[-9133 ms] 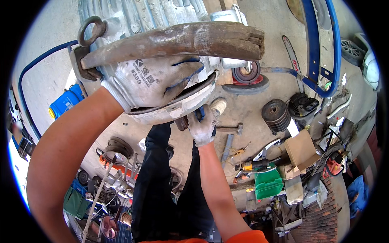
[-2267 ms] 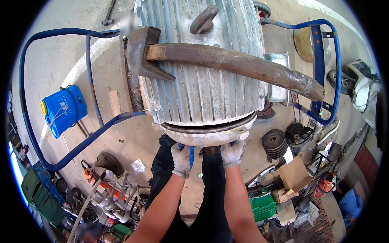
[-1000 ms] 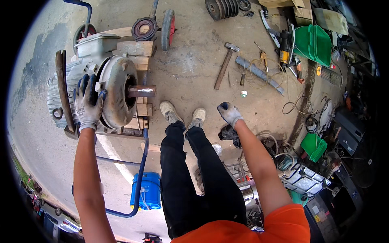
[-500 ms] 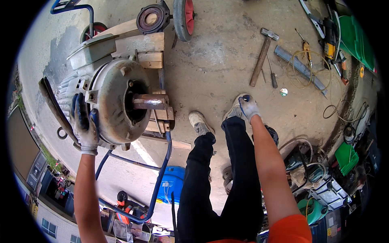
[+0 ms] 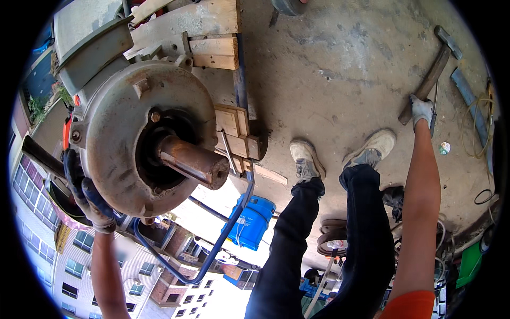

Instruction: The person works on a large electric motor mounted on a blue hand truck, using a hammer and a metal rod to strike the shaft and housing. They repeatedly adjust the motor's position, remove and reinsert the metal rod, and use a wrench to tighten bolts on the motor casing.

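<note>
A large grey electric motor (image 5: pixel 98 154) with a rusty shaft (image 5: pixel 194 162) fills the left side. My left hand (image 5: pixel 87 194), in a white glove with dark-coated fingers, rests against the rim of the motor's end cover with its fingers stretched out; it holds nothing. Down at the right, my gloved right hand (image 5: pixel 422 109) closes round the lower handle of a hammer (image 5: pixel 433 74), whose head points away from me. A screwdriver (image 5: pixel 433 121) lies right beside that hand, partly covered by it. The fingertips of the right hand are mostly hidden.
The motor sits on wooden boards (image 5: pixel 215 53) over a blue-framed cart (image 5: pixel 245 196). A blue case (image 5: pixel 252 220) stands near the cart. A metal bar (image 5: pixel 470 98) and a loop of hose (image 5: pixel 481 127) lie beyond the hammer at the right.
My right hand has gone from above my right shoe out to the hammer handle and closed on it. The view has shifted, with the motor looming larger; my left hand stays against it.
</note>
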The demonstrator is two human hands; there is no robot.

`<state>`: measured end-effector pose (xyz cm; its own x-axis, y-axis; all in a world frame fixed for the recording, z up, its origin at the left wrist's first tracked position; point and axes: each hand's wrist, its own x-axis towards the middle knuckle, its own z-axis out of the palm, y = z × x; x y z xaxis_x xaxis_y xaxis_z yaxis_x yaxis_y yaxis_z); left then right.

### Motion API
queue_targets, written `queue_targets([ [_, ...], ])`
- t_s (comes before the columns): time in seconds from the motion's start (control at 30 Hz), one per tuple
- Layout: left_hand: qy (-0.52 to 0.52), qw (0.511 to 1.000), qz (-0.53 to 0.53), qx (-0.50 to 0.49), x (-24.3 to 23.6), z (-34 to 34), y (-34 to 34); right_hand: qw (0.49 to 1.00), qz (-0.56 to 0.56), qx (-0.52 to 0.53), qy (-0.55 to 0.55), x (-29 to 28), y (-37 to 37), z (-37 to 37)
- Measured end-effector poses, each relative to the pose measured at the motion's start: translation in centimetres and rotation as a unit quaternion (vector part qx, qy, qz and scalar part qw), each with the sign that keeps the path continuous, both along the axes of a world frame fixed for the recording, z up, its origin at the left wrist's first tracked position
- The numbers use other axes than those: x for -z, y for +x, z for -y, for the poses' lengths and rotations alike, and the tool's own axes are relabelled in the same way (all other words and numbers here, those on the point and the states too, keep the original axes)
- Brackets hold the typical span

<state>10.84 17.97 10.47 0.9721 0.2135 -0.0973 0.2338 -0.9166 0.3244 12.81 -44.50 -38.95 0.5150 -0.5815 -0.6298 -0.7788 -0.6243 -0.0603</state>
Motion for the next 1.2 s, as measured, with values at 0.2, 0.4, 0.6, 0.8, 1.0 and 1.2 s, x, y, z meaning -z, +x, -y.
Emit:
queue_targets([
  [0.2,-0.003,0.992,-0.025,0.123,0.2,0.4,0.7,0.734,0.143,0.428,0.508,-7.4,4.2,-4.4],
  [0.4,0.004,0.991,-0.008,0.137,0.7,0.7,0.7,0.742,0.148,0.409,0.510,-22.5,-2.1,-9.3],
  [0.6,-0.165,0.985,0.033,0.037,1.9,-0.1,0.8,0.668,0.132,0.528,0.508,-37.3,-14.0,-19.2],
  [0.8,0.078,0.981,0.033,0.177,0.6,0.9,1.3,0.634,-0.014,0.527,0.566,-39.8,-20.4,-27.2],
  [1.0,0.076,0.976,0.081,0.187,1.5,0.1,0.9,0.594,0.045,0.472,0.650,-41.7,-22.1,-35.7],
  [1.2,0.138,0.971,0.070,0.180,1.0,0.8,1.0,0.557,0.109,0.491,0.661,-38.7,-17.4,-35.5],
])
